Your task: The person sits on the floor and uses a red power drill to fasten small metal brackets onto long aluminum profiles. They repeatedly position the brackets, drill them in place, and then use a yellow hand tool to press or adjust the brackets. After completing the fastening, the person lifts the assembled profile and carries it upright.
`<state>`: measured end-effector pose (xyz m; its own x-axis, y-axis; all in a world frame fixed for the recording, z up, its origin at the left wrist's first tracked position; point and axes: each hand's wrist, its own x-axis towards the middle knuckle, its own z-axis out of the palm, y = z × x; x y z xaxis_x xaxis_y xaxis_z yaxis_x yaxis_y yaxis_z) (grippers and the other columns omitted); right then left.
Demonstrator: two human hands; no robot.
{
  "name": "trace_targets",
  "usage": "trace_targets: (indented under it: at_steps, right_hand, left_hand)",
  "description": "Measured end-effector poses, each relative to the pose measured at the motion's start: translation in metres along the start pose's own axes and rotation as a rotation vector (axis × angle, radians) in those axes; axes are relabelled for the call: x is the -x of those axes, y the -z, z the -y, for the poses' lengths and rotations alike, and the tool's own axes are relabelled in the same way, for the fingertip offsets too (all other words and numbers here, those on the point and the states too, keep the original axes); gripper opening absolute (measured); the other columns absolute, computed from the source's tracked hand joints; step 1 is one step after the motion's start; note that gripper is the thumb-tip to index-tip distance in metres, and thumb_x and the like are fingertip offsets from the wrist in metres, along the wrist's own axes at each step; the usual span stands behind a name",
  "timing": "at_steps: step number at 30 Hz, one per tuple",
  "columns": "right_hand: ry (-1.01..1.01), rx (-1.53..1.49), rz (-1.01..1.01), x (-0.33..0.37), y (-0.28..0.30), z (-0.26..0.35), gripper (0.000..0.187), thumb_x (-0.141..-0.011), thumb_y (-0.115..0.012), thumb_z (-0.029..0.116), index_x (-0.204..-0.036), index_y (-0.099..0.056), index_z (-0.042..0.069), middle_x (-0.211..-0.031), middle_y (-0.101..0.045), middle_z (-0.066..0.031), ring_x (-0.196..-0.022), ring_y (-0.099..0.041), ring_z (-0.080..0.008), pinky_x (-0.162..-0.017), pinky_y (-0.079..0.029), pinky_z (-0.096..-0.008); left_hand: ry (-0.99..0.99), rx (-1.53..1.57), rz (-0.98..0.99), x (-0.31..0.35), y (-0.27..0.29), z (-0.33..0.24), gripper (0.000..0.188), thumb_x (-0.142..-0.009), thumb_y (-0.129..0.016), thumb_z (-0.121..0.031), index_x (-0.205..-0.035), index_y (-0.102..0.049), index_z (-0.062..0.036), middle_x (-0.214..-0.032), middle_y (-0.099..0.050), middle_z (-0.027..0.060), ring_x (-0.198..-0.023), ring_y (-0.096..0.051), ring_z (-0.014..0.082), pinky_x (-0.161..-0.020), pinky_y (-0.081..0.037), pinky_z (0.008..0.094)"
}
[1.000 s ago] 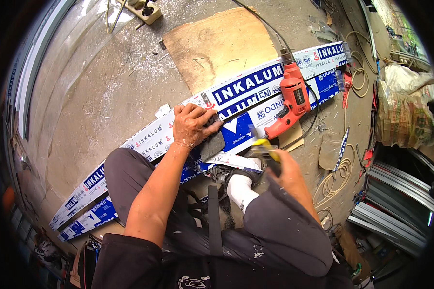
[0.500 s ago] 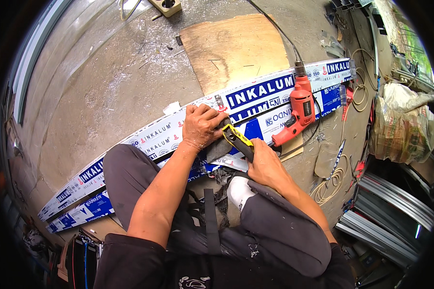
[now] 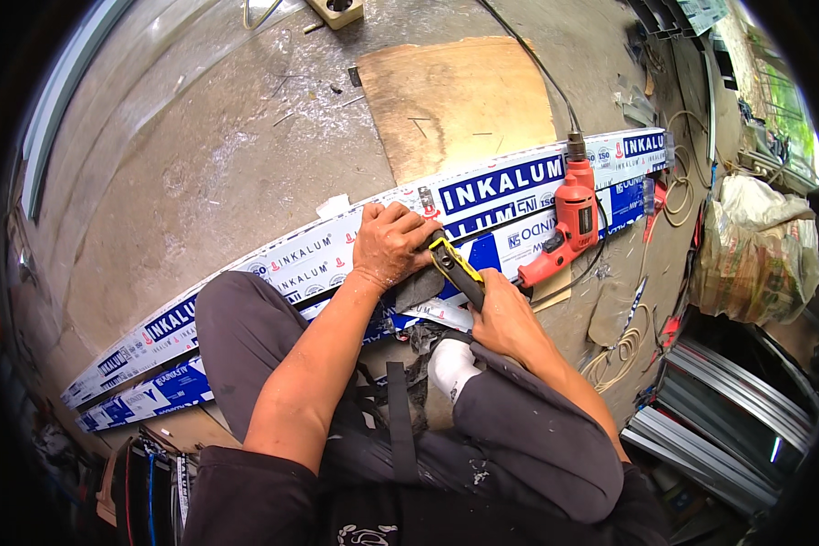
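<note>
Long metal profiles (image 3: 302, 247) in white and blue printed film lie side by side across the floor in front of my crossed legs. My right hand (image 3: 502, 314) grips a yellow-and-black hand tool (image 3: 457, 267) by its dark handle. The tool slants up and left, its far end by the fingers of my left hand (image 3: 391, 244). That hand is closed against the nearer side of the white profile, fingers curled; what they pinch is hidden. Below the tool's tip sits a dark grey piece (image 3: 419, 289), partly covered. A strip of loose film (image 3: 441, 312) lies beside it.
A red power drill (image 3: 573, 218) rests across the profiles on the right, its cable running up. Beyond is a plywood sheet (image 3: 460, 100). Coiled cable (image 3: 617, 357), a stuffed sack (image 3: 757, 250) and stacked metal profiles (image 3: 719, 428) lie to the right. A socket block (image 3: 338, 11) is at the top.
The whole view has shifted slightly, so most things sit a little lower and farther right. Both hands keep about the same hold and place over the profiles.
</note>
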<state>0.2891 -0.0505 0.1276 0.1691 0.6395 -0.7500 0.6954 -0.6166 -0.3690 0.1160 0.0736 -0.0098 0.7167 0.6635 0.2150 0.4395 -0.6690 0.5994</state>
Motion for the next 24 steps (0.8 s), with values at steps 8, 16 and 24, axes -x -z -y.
trace_targets:
  at_steps: [8,16,24]
  right_hand:
    - [0.073,0.161,-0.159,-0.012,-0.021,-0.010,0.054,-0.084,-0.091,0.031,-0.110,-0.055,-0.001,-0.106,-0.068,-0.0301,-0.105,-0.069,-0.0487,-0.087,-0.054,-0.0557]
    - [0.212,0.201,-0.207,-0.015,-0.025,-0.022,0.051,-0.091,-0.082,0.031,-0.122,-0.058,-0.002,-0.095,-0.072,-0.0265,-0.080,-0.073,-0.0469,-0.070,-0.057,-0.0564]
    - [0.083,0.260,-0.025,0.035,0.005,-0.006,0.083,-0.096,-0.068,0.012,-0.168,-0.028,0.000,-0.119,-0.067,-0.0348,-0.094,-0.071,-0.0536,-0.079,-0.058,-0.0600]
  left_hand:
    - [0.010,-0.014,0.023,0.002,-0.001,0.001,0.048,-0.062,-0.089,-0.033,-0.109,-0.078,-0.0280,-0.092,-0.070,-0.0101,-0.095,-0.064,0.0143,-0.087,-0.040,0.0387]
    - [-0.014,-0.009,0.041,0.000,0.003,0.001,0.049,-0.064,-0.088,-0.030,-0.112,-0.081,-0.0248,-0.092,-0.072,-0.0058,-0.093,-0.064,0.0176,-0.086,-0.039,0.0386]
    - [-0.022,-0.011,0.010,0.001,0.001,0.001,0.051,-0.065,-0.090,-0.032,-0.115,-0.080,-0.0258,-0.091,-0.071,-0.0061,-0.093,-0.064,0.0173,-0.085,-0.039,0.0394]
